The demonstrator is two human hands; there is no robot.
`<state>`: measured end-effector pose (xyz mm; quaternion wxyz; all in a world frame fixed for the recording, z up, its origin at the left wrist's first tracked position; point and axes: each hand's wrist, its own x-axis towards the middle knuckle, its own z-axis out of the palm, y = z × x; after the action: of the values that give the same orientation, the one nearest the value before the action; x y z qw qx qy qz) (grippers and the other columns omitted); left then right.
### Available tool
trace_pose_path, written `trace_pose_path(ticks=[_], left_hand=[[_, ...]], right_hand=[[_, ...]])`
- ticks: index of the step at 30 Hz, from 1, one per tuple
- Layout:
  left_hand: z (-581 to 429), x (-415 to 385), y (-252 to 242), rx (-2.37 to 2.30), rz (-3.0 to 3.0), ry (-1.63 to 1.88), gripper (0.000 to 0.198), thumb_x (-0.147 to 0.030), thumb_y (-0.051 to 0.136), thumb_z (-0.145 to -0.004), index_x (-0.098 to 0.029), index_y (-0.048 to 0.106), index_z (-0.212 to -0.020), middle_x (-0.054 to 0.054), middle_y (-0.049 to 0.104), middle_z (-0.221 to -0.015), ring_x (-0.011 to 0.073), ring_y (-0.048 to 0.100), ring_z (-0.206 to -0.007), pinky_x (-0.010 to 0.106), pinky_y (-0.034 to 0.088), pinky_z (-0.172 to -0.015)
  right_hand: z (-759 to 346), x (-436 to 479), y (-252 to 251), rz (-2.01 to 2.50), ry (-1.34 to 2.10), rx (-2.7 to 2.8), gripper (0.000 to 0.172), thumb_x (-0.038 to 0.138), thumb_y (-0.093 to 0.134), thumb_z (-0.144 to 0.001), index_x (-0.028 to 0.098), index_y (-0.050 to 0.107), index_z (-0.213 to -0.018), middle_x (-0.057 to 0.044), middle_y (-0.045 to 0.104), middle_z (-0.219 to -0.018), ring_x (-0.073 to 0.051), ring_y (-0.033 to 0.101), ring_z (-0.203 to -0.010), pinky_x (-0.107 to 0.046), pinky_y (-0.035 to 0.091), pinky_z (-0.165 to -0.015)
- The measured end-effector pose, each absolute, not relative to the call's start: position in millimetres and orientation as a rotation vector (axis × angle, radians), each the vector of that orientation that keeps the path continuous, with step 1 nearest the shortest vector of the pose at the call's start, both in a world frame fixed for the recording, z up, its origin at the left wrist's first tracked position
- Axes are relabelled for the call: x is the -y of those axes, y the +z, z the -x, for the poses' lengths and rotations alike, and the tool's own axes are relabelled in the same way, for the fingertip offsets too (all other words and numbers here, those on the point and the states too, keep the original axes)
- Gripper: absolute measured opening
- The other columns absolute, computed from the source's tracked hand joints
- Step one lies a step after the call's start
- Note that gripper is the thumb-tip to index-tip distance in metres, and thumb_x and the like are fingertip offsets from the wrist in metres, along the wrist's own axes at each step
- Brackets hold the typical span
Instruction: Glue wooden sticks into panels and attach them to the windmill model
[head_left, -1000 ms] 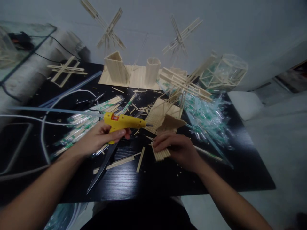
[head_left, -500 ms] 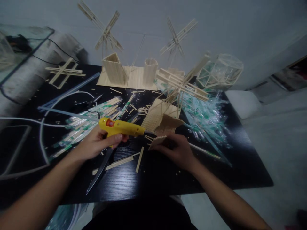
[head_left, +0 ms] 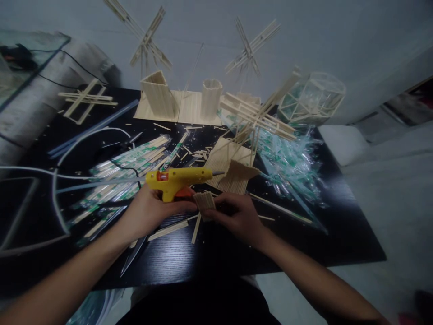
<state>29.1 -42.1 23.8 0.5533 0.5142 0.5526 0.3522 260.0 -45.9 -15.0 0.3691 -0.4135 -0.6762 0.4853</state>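
Note:
My left hand (head_left: 158,210) is closed around a yellow hot glue gun (head_left: 184,177), its nozzle pointing right and a long glue stick trailing from its back. Between the fingers of my right hand (head_left: 238,214) is a small panel of wooden sticks laid side by side (head_left: 204,204). The tip of my left thumb reaches the panel's left edge; whether it presses on it I cannot tell. Just behind the hands, a folded stick piece (head_left: 238,175) rests by a flat stick base (head_left: 228,151). Loose sticks (head_left: 169,230) and a knife (head_left: 133,257) lie in front.
Stick towers (head_left: 157,97) on bases stand at the back, with crossed stick blades (head_left: 255,119) near them. Plastic-wrapped sticks (head_left: 131,162) lie left and clear wrappers (head_left: 287,158) right. A white cable (head_left: 56,194) loops at the left. A faceted stick frame (head_left: 313,99) sits back right.
The glue gun has moved slightly right and up, now level. My right hand has shifted left and tilted the stick panel upright, bringing it close to my left hand.

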Motion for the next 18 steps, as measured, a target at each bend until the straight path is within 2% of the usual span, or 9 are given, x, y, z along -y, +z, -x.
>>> trace_pose_path(ticks=[5,13,18], left_hand=[[-31.5,40.8,23.4,-1.487,-1.204,0.894,0.02,-0.034,0.091,-0.062,-0.019,0.077,-0.067,0.0,0.068,-0.056,0.0127,0.061,-0.051,0.021,0.052,-0.051],[-23.6,36.5,24.1,-1.433,-1.186,1.071,0.022,-0.037,0.084,-0.075,-0.019,0.073,-0.074,0.001,0.073,-0.068,0.0119,0.061,-0.054,0.022,0.052,-0.054],[-29.6,38.2,25.0,-1.406,-1.218,0.917,0.023,-0.038,0.084,-0.072,-0.018,0.079,-0.081,0.003,0.076,-0.072,0.012,0.06,-0.053,0.022,0.051,-0.053]], right_hand=[[-257.8,47.5,-12.8,1.08,1.318,1.691,0.018,0.033,0.082,-0.085,0.018,0.074,-0.079,0.002,0.068,-0.065,-0.009,0.056,-0.055,-0.02,0.042,-0.052],[-258.6,48.7,-12.5,1.111,1.371,1.69,0.019,0.032,0.081,-0.085,0.017,0.073,-0.077,0.001,0.067,-0.067,-0.009,0.054,-0.056,-0.02,0.04,-0.053],[-258.5,47.4,-13.8,1.059,1.288,1.747,0.015,0.031,0.081,-0.086,0.017,0.076,-0.08,0.0,0.069,-0.07,-0.011,0.058,-0.061,-0.022,0.043,-0.058]])
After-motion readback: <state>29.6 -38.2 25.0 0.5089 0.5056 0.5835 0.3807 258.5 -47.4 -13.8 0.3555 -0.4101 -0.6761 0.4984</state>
